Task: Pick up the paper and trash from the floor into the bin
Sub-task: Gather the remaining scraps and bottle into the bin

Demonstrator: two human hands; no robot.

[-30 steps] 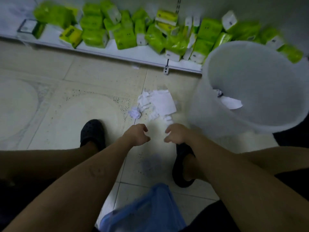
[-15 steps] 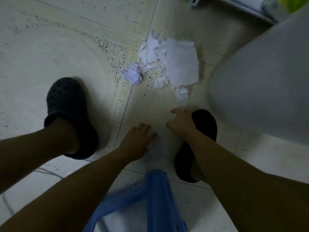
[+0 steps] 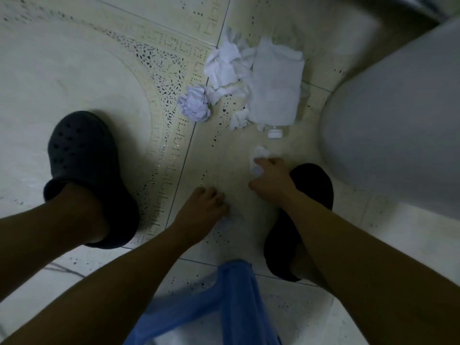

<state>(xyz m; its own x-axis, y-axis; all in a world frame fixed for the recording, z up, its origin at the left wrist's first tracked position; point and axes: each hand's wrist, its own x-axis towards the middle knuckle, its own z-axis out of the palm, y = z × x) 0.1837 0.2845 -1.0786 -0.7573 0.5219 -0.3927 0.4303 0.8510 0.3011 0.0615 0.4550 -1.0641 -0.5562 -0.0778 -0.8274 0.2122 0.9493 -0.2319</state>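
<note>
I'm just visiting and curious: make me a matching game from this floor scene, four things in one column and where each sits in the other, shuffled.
Things:
1. crumpled paper ball
2. bottle cap
3. small paper scrap
4. bin

Places:
A. at the fingertips of the right hand
B. far right of the view, beside the right shoe
C. left edge of the paper pile, nearest the left shoe
D. poking out from under the flat sheet's near edge

Pairs: 1-C, 2-D, 3-A, 4-B

Head camera looks steeply down, close to floor (image 3: 74, 70).
</note>
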